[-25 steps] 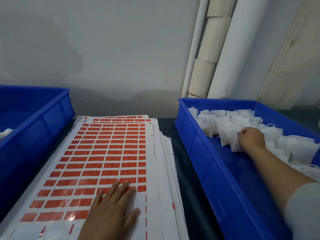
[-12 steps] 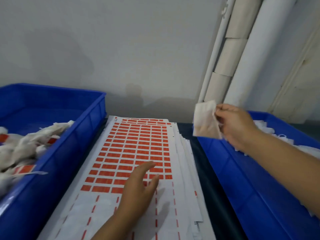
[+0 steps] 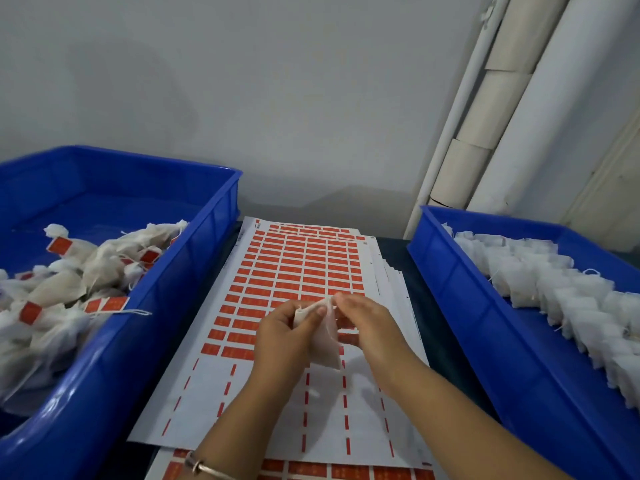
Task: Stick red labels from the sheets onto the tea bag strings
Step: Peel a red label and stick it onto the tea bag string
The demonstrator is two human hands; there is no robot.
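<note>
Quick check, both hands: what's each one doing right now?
Left hand: grips the tea bag.
Right hand: pinches the tea bag's top.

The label sheet (image 3: 294, 271) is white with rows of red-orange rectangles and, nearer, red dashed lines. Both bins, the left bin (image 3: 194, 258) and the right bin (image 3: 460, 292), are glossy blue. The labelled tea bags (image 3: 69, 271) are off-white with red tags; the unlabelled tea bags (image 3: 554, 289) are plain white. The counter (image 3: 440, 344) is dark, the wall (image 3: 277, 98) pale grey.
</note>
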